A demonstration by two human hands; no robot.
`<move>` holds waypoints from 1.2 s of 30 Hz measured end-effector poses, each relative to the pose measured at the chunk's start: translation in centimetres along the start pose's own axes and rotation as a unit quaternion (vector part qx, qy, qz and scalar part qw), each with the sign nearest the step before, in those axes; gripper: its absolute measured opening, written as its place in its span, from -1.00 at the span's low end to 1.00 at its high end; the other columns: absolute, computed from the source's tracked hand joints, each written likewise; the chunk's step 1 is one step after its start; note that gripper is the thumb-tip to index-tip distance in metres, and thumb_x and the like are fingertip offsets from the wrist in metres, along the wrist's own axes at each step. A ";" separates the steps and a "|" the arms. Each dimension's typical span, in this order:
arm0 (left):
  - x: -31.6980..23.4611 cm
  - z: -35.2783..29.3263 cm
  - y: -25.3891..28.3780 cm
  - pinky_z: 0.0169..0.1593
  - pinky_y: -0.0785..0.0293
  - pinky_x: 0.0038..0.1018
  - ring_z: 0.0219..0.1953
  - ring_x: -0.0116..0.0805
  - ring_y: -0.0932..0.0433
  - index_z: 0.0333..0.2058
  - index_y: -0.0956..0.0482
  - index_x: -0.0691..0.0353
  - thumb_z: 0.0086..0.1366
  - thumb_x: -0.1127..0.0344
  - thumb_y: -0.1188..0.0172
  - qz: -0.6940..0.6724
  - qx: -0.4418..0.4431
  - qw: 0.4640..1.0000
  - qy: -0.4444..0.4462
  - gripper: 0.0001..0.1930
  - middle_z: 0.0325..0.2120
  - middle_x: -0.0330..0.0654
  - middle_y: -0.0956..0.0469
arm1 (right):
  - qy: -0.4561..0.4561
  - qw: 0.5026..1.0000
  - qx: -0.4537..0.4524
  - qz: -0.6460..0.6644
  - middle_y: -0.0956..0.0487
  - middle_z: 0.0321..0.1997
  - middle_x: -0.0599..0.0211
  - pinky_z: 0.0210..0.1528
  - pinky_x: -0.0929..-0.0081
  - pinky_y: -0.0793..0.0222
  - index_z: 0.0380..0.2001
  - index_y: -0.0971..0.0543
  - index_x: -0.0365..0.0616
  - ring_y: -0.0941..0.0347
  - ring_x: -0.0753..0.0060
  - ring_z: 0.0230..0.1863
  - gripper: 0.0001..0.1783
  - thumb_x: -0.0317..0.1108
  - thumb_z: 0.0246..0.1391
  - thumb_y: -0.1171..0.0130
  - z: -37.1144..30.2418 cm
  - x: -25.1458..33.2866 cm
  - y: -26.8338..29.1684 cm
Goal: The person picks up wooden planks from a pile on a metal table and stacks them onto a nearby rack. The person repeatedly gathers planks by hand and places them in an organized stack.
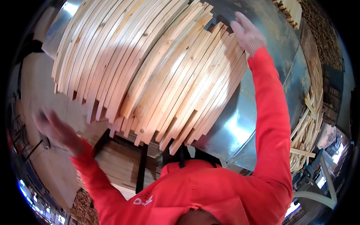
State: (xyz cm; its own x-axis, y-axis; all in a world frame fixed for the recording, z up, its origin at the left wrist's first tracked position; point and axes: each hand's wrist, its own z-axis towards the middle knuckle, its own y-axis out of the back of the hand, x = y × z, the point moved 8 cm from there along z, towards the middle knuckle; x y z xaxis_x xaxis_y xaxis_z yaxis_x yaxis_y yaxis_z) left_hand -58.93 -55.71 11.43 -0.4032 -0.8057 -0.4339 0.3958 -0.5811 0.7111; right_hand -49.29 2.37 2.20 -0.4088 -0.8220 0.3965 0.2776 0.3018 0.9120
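Observation:
Long pale wooden strips lie side by side on a shiny metal table, their near ends uneven and jutting past its edge. Beside the far right end of these strips is my right hand, its fingers stretched out and its palm side toward the wood. Whether it touches the outermost strip, I cannot tell. Off to the left, away from the wood, my left hand is raised, smeared by motion, with its fingers extended and nothing visible in them. Both arms wear red sleeves.
The metal tabletop extends to the right of the strips. Thin offcuts lie heaped beyond its right edge, and more boards are stacked at the far right. Under the near edge, lumber sits around a dark metal leg.

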 end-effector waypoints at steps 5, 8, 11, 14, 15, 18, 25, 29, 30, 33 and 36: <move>1.0 -32.1 0.0 0.02 -0.37 -0.23 -0.11 -0.23 -0.41 -0.02 -0.44 0.08 0.35 -0.25 0.00 -0.359 -0.120 0.687 0.621 -0.48 -0.13 -0.20 -0.42 | 0.065 0.993 0.098 -0.026 -0.59 0.07 0.22 0.15 0.36 -0.36 0.16 -0.48 0.23 -0.48 0.13 0.13 -0.48 0.16 0.23 0.01 4.3 -0.7 -8.6; -5.7 -35.2 -4.3 0.10 -0.34 -0.25 0.01 -0.16 -0.41 0.06 -0.37 0.16 0.30 -0.14 -0.11 -0.314 -0.016 0.734 0.602 -0.45 -0.05 -0.19 -0.42 | 0.107 0.987 0.118 -0.008 -0.58 0.08 0.17 0.14 0.36 -0.36 0.14 -0.50 0.21 -0.46 0.13 0.14 -0.50 0.14 0.24 0.00 5.4 -0.3 -9.2; -6.9 -36.3 -6.8 0.21 -0.22 -0.19 0.15 -0.10 -0.37 0.19 -0.33 0.21 0.27 -0.08 -0.14 -0.236 0.022 0.810 0.536 -0.36 0.14 -0.13 -0.40 | 0.111 0.986 0.120 0.035 -0.61 0.04 0.27 0.11 0.45 -0.37 0.18 -0.48 0.19 -0.51 0.30 0.09 -0.52 0.06 0.25 -0.06 5.2 0.6 -9.0; -12.6 -32.0 -7.7 0.25 -0.08 0.01 0.16 -0.12 -0.34 0.21 -0.35 0.07 0.24 -0.18 -0.14 -0.267 -0.039 0.499 0.824 -0.34 0.13 -0.22 -0.45 | 0.149 0.976 0.104 0.121 -0.62 0.03 0.37 0.11 0.51 -0.34 0.23 -0.43 0.07 -0.50 0.45 0.06 -0.45 0.00 0.24 -0.12 4.8 -0.5 -9.7; -13.6 -31.4 -7.5 0.26 -0.03 0.08 0.17 -0.12 -0.33 0.21 -0.36 0.02 0.24 -0.21 -0.14 -0.257 -0.058 0.445 0.856 -0.33 0.12 -0.25 -0.47 | 0.161 0.977 0.092 0.108 -0.63 0.02 0.36 0.09 0.51 -0.35 0.24 -0.42 0.06 -0.51 0.45 0.02 -0.44 0.00 0.24 -0.12 4.6 -0.3 -9.8; -11.4 -33.3 -8.9 0.22 0.01 0.21 0.18 -0.17 -0.31 0.20 -0.38 -0.09 0.18 -0.25 -0.20 -0.333 -0.022 0.502 0.798 -0.33 0.12 -0.35 -0.48 | 0.188 0.979 0.044 0.063 -0.64 -0.01 0.32 0.04 0.50 -0.38 0.26 -0.40 0.02 -0.54 0.44 -0.09 -0.42 0.00 0.24 -0.11 4.2 0.8 -9.1; -11.5 -32.9 -8.9 0.25 -0.10 -0.03 0.21 -0.23 -0.30 0.24 -0.34 -0.03 0.20 -0.14 -0.27 -0.405 -0.079 0.475 0.777 -0.31 0.20 -0.33 -0.40 | 0.053 0.855 -0.061 0.512 -0.60 -0.34 0.38 -0.26 0.46 -0.47 0.06 -0.54 -0.28 -0.48 0.49 -0.36 -0.54 -0.13 0.27 -0.11 1.3 6.0 -5.0; -9.6 -32.2 -3.1 0.28 -0.16 -0.34 0.28 -0.20 -0.24 0.29 -0.25 0.19 0.20 -0.14 -0.28 -0.285 -0.035 0.704 0.650 -0.19 0.27 -0.21 -0.31 | 0.013 0.682 0.134 0.719 -0.45 -0.53 0.43 -0.36 0.41 -0.49 0.06 -0.52 -0.31 -0.36 0.55 -0.48 -0.59 -0.29 0.23 -0.12 -0.4 11.0 -2.5; -9.6 -31.4 -1.0 0.28 -0.17 -0.40 0.31 -0.19 -0.22 0.30 -0.23 0.25 0.20 -0.15 -0.28 -0.203 0.019 0.793 0.574 -0.15 0.28 -0.17 -0.29 | 0.037 0.668 0.164 0.725 -0.46 -0.53 0.43 -0.41 0.43 -0.47 0.01 -0.53 -0.28 -0.38 0.55 -0.49 -0.64 -0.29 0.22 -0.10 -1.2 12.9 -1.0; -15.6 -21.3 3.9 0.25 -0.27 -0.28 0.22 0.00 -0.37 0.31 -0.17 0.36 0.11 -0.19 -0.33 -0.053 0.224 0.969 0.093 -0.03 0.21 0.05 -0.37 | 0.012 0.727 0.125 0.675 -0.36 -0.62 0.51 -0.59 0.55 -0.34 -0.07 -0.54 -0.21 -0.28 0.64 -0.64 -0.69 -0.25 0.21 -0.05 -2.6 15.5 2.8; -18.0 -21.4 1.8 0.11 -0.42 -0.15 0.15 0.01 -0.46 0.31 -0.26 0.01 0.17 -0.12 -0.29 -0.074 0.561 0.784 0.256 -0.22 0.11 -0.06 -0.50 | -0.044 0.670 0.170 0.721 -0.35 -0.63 0.52 -0.61 0.57 -0.35 -0.03 -0.53 -0.22 -0.29 0.63 -0.65 -0.66 -0.25 0.22 -0.05 -4.7 19.7 2.0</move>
State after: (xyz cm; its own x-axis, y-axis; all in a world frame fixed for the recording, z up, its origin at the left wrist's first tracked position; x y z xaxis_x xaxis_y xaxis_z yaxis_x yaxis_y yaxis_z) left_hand -33.28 -44.73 8.64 0.1211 -0.8464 -0.5186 -0.7151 -0.4367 0.5458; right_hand -52.68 -15.47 11.30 0.0172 0.4700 0.8825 0.2316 0.8567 -0.4608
